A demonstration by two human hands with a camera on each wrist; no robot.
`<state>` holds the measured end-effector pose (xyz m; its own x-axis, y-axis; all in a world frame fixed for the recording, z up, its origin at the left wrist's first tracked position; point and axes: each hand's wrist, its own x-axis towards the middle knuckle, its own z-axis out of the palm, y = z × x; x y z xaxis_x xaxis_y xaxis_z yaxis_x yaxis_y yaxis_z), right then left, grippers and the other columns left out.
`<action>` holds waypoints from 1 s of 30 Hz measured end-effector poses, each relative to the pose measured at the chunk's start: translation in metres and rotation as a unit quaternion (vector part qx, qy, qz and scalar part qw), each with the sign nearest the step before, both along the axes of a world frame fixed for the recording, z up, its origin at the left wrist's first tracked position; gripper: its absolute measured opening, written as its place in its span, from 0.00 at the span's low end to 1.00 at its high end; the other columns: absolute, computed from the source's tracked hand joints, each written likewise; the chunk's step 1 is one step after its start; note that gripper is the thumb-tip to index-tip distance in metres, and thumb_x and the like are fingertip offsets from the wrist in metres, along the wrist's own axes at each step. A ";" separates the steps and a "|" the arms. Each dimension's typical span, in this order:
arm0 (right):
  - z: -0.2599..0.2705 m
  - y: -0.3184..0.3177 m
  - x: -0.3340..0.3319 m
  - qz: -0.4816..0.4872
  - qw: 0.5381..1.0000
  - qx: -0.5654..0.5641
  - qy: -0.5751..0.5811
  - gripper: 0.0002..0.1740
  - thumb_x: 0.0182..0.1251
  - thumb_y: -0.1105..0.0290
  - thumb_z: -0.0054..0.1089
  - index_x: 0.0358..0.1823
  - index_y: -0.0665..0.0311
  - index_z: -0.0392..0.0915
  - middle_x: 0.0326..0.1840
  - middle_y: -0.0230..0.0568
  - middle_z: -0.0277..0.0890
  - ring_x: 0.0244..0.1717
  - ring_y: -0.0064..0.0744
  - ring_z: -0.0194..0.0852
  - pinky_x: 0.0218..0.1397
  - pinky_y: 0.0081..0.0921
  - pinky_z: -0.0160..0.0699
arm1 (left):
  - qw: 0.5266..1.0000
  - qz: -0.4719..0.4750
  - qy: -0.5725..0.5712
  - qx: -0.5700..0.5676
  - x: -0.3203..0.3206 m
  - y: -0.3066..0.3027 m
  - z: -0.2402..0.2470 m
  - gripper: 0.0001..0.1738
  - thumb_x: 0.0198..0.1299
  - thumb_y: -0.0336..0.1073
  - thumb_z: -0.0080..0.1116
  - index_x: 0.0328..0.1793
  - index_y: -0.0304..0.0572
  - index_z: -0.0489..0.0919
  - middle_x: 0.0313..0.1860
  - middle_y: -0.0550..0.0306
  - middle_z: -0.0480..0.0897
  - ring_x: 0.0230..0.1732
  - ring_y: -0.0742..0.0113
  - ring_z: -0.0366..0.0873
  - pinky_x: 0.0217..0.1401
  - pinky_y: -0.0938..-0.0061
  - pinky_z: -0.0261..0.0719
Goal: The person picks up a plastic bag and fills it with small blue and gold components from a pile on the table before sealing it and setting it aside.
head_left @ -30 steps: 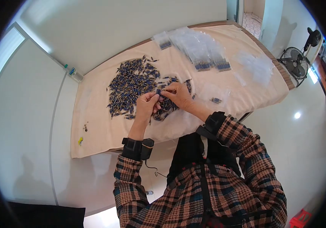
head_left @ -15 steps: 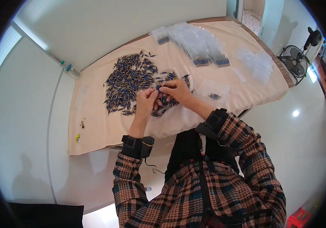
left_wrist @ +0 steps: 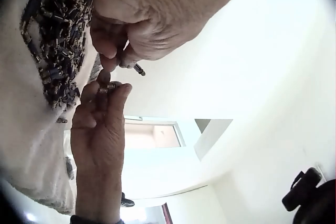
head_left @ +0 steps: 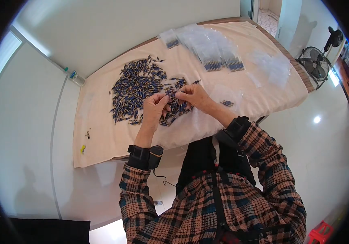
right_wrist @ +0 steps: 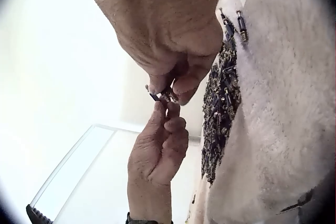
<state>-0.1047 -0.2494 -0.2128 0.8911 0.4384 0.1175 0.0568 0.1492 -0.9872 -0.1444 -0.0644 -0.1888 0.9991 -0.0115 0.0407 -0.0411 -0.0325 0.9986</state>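
Note:
Both hands work over a heap of small blue bolts (head_left: 135, 87) with brass-coloured threads, on a cloth-covered table. My left hand (head_left: 153, 110) pinches a bolt (left_wrist: 139, 69) that sticks out past its thumb and fingertips. A second bolt (left_wrist: 109, 87) sits between the thumb and fingers of my right hand (head_left: 198, 97), whose fingertips are close to the left ones. In the right wrist view, the right hand's threaded bolt (right_wrist: 169, 96) shows right above the left fingertips. How many bolts each hand holds I cannot tell.
Clear bags (head_left: 209, 44) of bolts overlap at the table's back. Flat clear bags (head_left: 270, 69) lie at the right. A few bolts (head_left: 227, 103) rest on a bag nearer. A bottle (head_left: 77, 77) stands by the wall; a yellow item (head_left: 83, 149) lies front left. A fan (head_left: 314, 63) stands beyond.
The hands were together at the fingertips; now they are slightly apart, the right one having moved a little to the right. The heap and bags look the same.

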 end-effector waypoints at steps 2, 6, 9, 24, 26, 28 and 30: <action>0.001 0.000 -0.004 0.008 1.000 -0.010 0.004 0.11 0.66 0.64 0.62 0.36 0.66 0.81 0.24 0.30 0.78 0.18 0.13 0.70 0.17 0.11 0.67 | 1.000 -0.007 -0.005 0.012 0.000 -0.001 0.003 0.09 0.63 0.33 0.58 0.42 0.32 0.81 0.25 0.60 0.81 0.17 0.80 0.73 0.15 0.87 0.66; -0.002 0.003 -0.003 0.034 0.999 -0.011 0.012 0.10 0.67 0.66 0.61 0.35 0.67 0.80 0.22 0.32 0.78 0.17 0.14 0.71 0.16 0.13 0.67 | 0.999 -0.017 -0.024 0.041 0.003 -0.005 0.009 0.10 0.62 0.32 0.58 0.42 0.31 0.81 0.22 0.61 0.80 0.16 0.81 0.72 0.16 0.87 0.66; -0.003 0.004 -0.004 0.026 1.000 -0.017 0.004 0.09 0.64 0.68 0.63 0.34 0.68 0.81 0.21 0.34 0.79 0.17 0.17 0.74 0.14 0.15 0.66 | 0.998 -0.016 -0.032 0.053 0.003 -0.008 0.011 0.10 0.62 0.32 0.58 0.43 0.31 0.81 0.20 0.62 0.80 0.17 0.81 0.73 0.16 0.87 0.66; 0.000 0.015 -0.002 0.014 0.994 -0.085 -0.062 0.11 0.60 0.74 0.64 0.43 0.70 0.82 0.26 0.33 0.80 0.22 0.14 0.73 0.18 0.15 0.70 | 0.985 -0.027 0.014 0.167 0.001 0.019 0.007 0.07 0.59 0.31 0.60 0.36 0.32 0.79 0.25 0.60 0.82 0.18 0.79 0.75 0.15 0.85 0.66; 0.001 0.016 -0.008 0.018 0.996 -0.079 -0.039 0.11 0.60 0.74 0.65 0.44 0.70 0.82 0.26 0.34 0.80 0.22 0.15 0.74 0.19 0.15 0.71 | 0.985 -0.015 0.017 0.169 -0.003 0.023 0.005 0.07 0.60 0.31 0.60 0.36 0.33 0.79 0.25 0.60 0.82 0.18 0.79 0.76 0.15 0.85 0.66; 0.000 0.017 -0.009 -0.028 0.996 -0.072 -0.050 0.11 0.60 0.74 0.65 0.43 0.70 0.82 0.26 0.33 0.80 0.22 0.15 0.74 0.19 0.16 0.72 | 0.984 0.008 0.010 0.175 -0.003 0.028 0.008 0.08 0.61 0.32 0.59 0.37 0.33 0.79 0.25 0.60 0.82 0.18 0.79 0.76 0.15 0.86 0.65; -0.003 0.019 -0.007 -0.049 0.995 -0.068 -0.058 0.11 0.60 0.74 0.65 0.43 0.70 0.82 0.26 0.33 0.80 0.22 0.15 0.74 0.20 0.17 0.72 | 0.988 0.037 -0.002 0.149 -0.003 0.030 0.008 0.08 0.61 0.33 0.59 0.37 0.34 0.78 0.25 0.60 0.82 0.18 0.79 0.75 0.15 0.86 0.66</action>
<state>-0.1117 -0.2306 -0.2160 0.9139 0.3696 0.1678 0.1794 0.0029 -0.9838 -0.1473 -0.0345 -0.1809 0.9974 0.0503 0.0507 -0.0314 -0.3282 0.9441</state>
